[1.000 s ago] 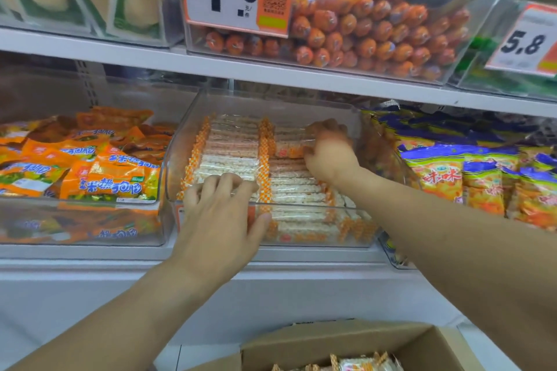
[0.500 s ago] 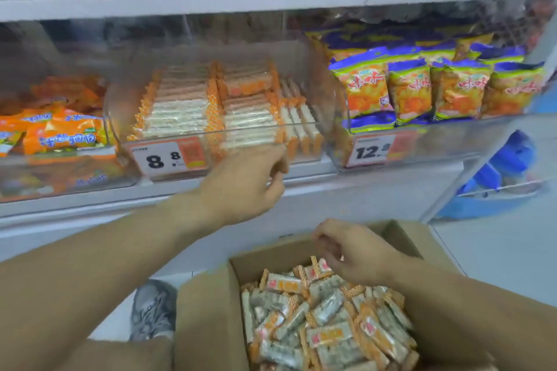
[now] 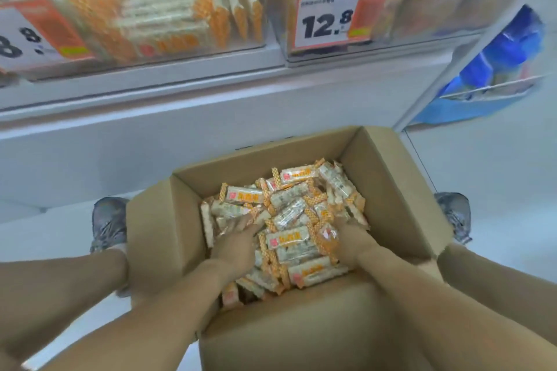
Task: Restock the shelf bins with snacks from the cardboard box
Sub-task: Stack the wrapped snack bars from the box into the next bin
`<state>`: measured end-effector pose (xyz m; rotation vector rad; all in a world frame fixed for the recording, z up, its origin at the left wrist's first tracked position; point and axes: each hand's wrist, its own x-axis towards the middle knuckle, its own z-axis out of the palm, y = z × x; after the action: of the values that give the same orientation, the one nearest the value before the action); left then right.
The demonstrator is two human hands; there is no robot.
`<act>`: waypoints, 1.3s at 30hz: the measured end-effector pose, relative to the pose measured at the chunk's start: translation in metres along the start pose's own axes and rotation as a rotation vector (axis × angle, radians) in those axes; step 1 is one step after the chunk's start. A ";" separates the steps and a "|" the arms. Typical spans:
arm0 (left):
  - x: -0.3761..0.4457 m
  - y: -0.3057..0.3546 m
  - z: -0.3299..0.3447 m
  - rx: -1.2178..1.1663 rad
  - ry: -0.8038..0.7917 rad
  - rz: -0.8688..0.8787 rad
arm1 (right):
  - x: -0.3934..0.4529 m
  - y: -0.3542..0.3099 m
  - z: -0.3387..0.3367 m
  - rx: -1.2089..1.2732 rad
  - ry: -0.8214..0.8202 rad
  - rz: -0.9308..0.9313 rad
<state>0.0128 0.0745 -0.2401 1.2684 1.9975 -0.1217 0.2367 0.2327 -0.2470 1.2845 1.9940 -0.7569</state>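
Both hands are down in the cardboard box point(image 3: 156, 238), buried among the loose wrapped snack bars point(image 3: 297, 209). The left hand point(image 3: 238, 245) has its fingers pushed into the pile ahead of it, and the right hand point(image 3: 351, 239) does the same on the other side, with a heap of bars lying between the two. The fingertips of both are hidden under wrappers, so I cannot tell whether either hand has closed on bars or is only spread among them.

Above and beyond the hands, the clear shelf bin point(image 3: 168, 48) with the same orange-edged bars already stands in tidy rows (its price tag point(image 3: 33, 36) is blurred).

The likely step is scooping a double handful. The risk is in the lift: the slick wrappers could slide out between the hands and drop back or over the box edge onto the floor point(image 3: 497, 178). A handful dumped in carelessly could also upset the stacked rows, or land in the neighbouring bin point(image 3: 422, 9) of purple-and-yellow bags.
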 end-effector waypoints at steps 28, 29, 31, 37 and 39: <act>-0.062 0.052 -0.207 -0.223 -0.166 0.120 | -0.121 -0.071 -0.227 0.157 0.206 -0.395; -0.073 0.051 -0.224 -0.111 -0.154 0.152 | -0.133 -0.072 -0.235 0.124 0.260 -0.424; -0.097 0.045 -0.250 -0.004 -0.111 0.207 | -0.158 -0.073 -0.242 0.132 0.358 -0.512; -0.148 0.052 -0.288 -0.532 -0.068 0.276 | -0.197 -0.075 -0.238 0.323 0.401 -0.809; -0.155 0.058 -0.293 -0.592 -0.026 0.290 | -0.198 -0.082 -0.240 0.509 0.273 -0.835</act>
<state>-0.0639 0.1208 0.0839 1.1293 1.6259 0.5509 0.1743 0.2727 0.0660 0.7783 2.7010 -1.6289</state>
